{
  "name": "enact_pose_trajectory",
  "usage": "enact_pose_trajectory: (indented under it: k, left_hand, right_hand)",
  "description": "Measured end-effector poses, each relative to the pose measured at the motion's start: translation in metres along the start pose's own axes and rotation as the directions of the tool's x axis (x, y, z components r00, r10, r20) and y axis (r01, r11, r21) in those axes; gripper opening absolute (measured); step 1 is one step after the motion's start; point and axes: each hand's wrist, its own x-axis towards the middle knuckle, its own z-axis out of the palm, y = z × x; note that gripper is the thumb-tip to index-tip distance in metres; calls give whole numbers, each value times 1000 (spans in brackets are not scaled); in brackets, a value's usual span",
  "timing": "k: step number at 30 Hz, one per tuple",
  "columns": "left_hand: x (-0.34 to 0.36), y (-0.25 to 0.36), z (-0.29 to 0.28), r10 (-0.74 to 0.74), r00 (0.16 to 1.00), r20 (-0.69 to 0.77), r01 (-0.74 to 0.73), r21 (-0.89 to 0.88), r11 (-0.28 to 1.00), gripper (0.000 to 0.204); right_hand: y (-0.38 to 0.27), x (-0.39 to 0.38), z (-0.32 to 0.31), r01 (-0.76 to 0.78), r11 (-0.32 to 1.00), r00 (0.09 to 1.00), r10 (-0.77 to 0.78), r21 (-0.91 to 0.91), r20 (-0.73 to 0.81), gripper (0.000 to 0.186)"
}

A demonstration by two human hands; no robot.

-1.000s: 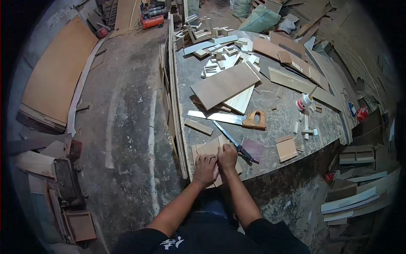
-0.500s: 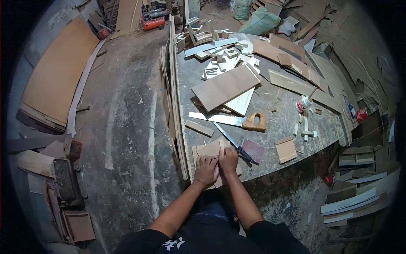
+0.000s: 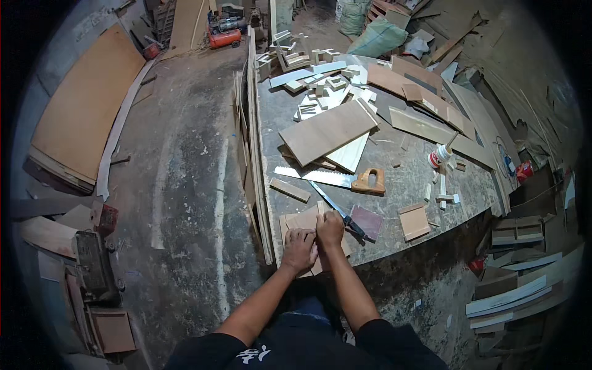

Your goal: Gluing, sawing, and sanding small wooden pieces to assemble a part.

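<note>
A small light-brown wooden board [image 3: 298,221] lies at the bench's near edge. Along it runs a narrow pale wooden strip [image 3: 320,207], mostly hidden under my hands. My left hand [image 3: 299,251] bends its fingers over the strip and board, thumb side against my right hand. Closed into a fist, my right hand [image 3: 330,229] presses down at the strip; what its fingers hold is hidden. Just right of it are a dark-handled narrow blade tool [image 3: 351,223] and a reddish-brown square sheet [image 3: 366,222]. A wooden-handled handsaw [image 3: 368,181] lies beyond.
The workbench [image 3: 388,148] carries a wooden block [image 3: 290,189], a large brown panel [image 3: 330,131], a heap of small wooden frames [image 3: 320,86], a white-and-red glue bottle [image 3: 440,155] and a small lipped panel [image 3: 414,222]. Sheets [image 3: 251,154] stand along its left side.
My right fist has shifted slightly toward the far end of the strip. My left hand stays on the board. The view has moved a little.
</note>
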Motion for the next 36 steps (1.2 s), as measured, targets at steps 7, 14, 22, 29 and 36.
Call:
enact_pose_trajectory:
  k: [7, 14, 22, 29, 36]
  left_hand:
    - [-9, -10, -8, -21, 1000, -6, 21, -2, 1000, 40]
    - [1, 3, -6, 7, 1000, 5, -7, 1, 1000, 38]
    - [-10, -7, -9, -26, 1000, -2, 26, -4, 1000, 37]
    - [1, 2, -3, -3, 999, 33, 2, 38, 999, 37]
    - [-10, -10, -5, -60, 997, 57, 58, 25, 998, 41]
  right_hand:
    - [10, -105, -49, 53, 999, 995, -54, 13, 80, 17]
    - [1, -4, -9, -12, 1000, 999, 12, 17, 45, 20]
    - [15, -121, -60, 49, 999, 992, -46, -19, 115, 17]
    - [-3, -10, -14, -11, 999, 1000, 11, -45, 12, 22]
    - [12, -112, -51, 30, 1000, 995, -30, -2, 92, 16]
